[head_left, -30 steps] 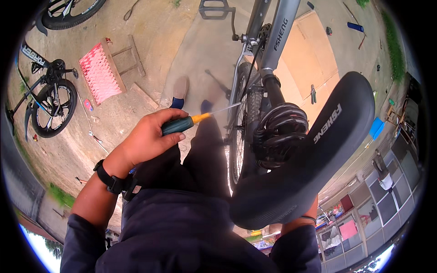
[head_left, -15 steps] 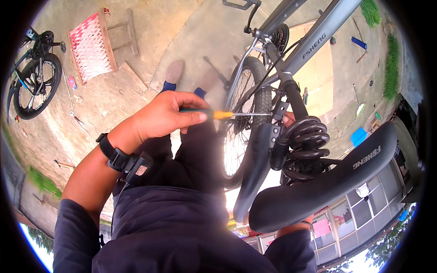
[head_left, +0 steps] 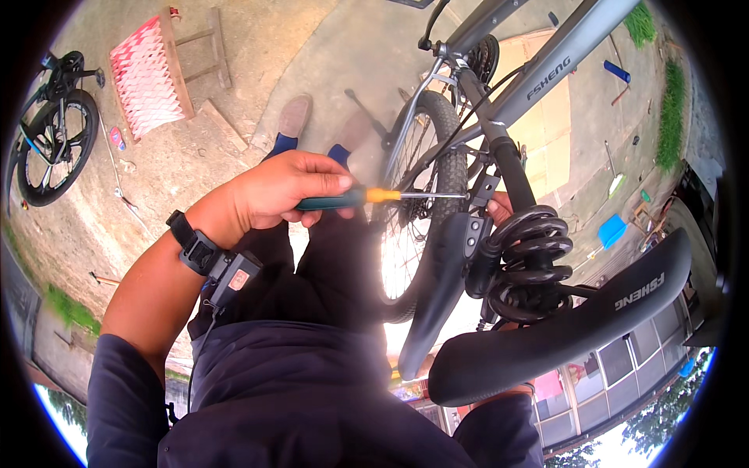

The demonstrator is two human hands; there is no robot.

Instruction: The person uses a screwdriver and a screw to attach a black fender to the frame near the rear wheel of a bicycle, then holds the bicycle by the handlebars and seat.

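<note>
At the far left, a black second bicycle (head_left: 56, 144) is on the bare ground. To its right is a wooden-framed stool (head_left: 152, 79) with a red-and-white woven seat. A black wrist strap (head_left: 198, 251) encircles the left wrist and carries a small dark device (head_left: 234, 279).

The left hand (head_left: 285, 191) grasps a screwdriver (head_left: 382, 195): its fingers close around the dark green handle, with the thumb along the upper side. The yellow collar and steel shaft point right. The screwdriver is roughly level in the view, and its shaft crosses in front of the rear wheel (head_left: 450, 168) of the grey bicycle (head_left: 530, 92). The tip is at the left edge of a black bracket (head_left: 485, 189); contact with a fastener cannot be determined.

A black mudguard (head_left: 425, 327) extends from the bracket area toward the person. Immediately right of the bracket, fingertips of the right hand (head_left: 499, 207) are visible; the remainder is hidden, so the grip cannot be determined. Further right are a dark coiled cable (head_left: 537, 253), a cardboard sheet (head_left: 538, 129) on the ground, the black saddle (head_left: 562, 335) and a blue dustpan (head_left: 612, 232).
</note>
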